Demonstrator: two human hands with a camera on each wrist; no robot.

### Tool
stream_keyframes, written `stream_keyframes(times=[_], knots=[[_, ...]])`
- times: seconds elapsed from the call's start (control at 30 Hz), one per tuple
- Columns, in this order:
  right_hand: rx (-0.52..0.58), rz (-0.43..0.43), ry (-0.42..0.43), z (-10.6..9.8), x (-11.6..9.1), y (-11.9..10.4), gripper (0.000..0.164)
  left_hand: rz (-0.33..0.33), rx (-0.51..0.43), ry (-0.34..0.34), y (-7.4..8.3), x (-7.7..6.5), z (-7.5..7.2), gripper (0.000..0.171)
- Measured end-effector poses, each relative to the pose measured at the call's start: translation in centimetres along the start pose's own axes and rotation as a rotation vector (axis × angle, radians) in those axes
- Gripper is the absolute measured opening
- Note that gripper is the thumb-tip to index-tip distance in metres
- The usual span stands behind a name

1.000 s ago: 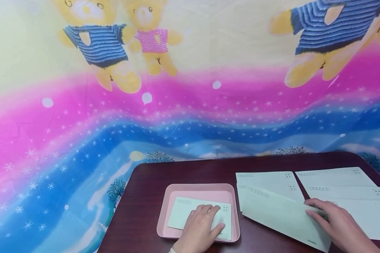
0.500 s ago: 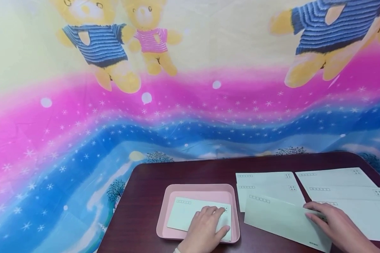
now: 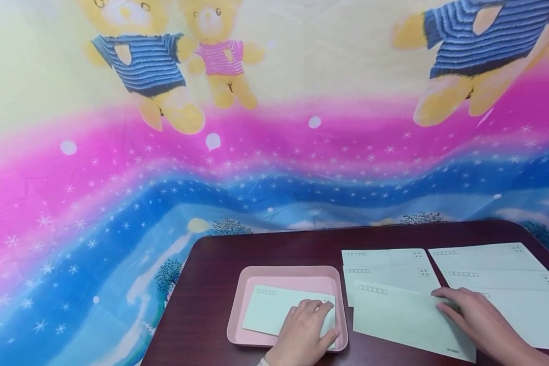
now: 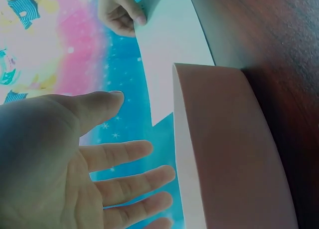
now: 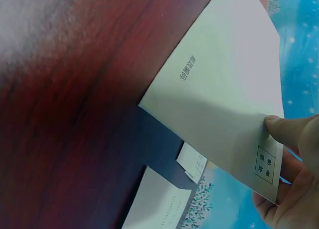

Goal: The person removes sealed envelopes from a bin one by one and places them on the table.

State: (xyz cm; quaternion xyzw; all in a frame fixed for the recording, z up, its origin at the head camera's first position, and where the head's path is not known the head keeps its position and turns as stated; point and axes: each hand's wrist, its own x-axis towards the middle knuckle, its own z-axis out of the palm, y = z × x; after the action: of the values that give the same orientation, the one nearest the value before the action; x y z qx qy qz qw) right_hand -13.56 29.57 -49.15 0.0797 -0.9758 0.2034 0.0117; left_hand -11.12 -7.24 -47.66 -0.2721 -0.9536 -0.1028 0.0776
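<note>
My right hand (image 3: 478, 317) pinches a pale envelope (image 3: 407, 315) by its upper right corner, thumb on the printed face in the right wrist view. The envelope lies tilted over other envelopes (image 3: 379, 259) at the tray's right. To the left, a pink tray (image 3: 239, 300) holds a small stack of envelopes (image 3: 263, 312). Over that stack's right part is my left hand (image 3: 304, 328). In the left wrist view its fingers (image 4: 124, 186) are spread and hold nothing, beside the tray wall (image 4: 234, 149). Whether it touches the stack cannot be told.
A second column of overlapping envelopes (image 3: 508, 312) lies on the right side of the dark wooden table (image 3: 274, 249). Behind the table's rounded far edge hangs a printed bear cloth (image 3: 274, 127).
The envelope in my right hand has swung and lowered at its left end, and shifted slightly left since half a second ago. My left hand has slid right over the tray.
</note>
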Motion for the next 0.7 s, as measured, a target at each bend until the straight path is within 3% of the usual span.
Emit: stream_keyframes(times=[0.23, 0.7], knots=[[-0.029, -0.064, 0.068, 0.5, 0.6, 0.4, 0.019, 0.017, 0.001, 0.01, 0.5, 0.4, 0.2, 0.043], [-0.053, -0.078, 0.11, 1.2, 2.1, 0.4, 0.021, 0.05, 0.018, 0.032, 1.1, 1.0, 0.5, 0.042]])
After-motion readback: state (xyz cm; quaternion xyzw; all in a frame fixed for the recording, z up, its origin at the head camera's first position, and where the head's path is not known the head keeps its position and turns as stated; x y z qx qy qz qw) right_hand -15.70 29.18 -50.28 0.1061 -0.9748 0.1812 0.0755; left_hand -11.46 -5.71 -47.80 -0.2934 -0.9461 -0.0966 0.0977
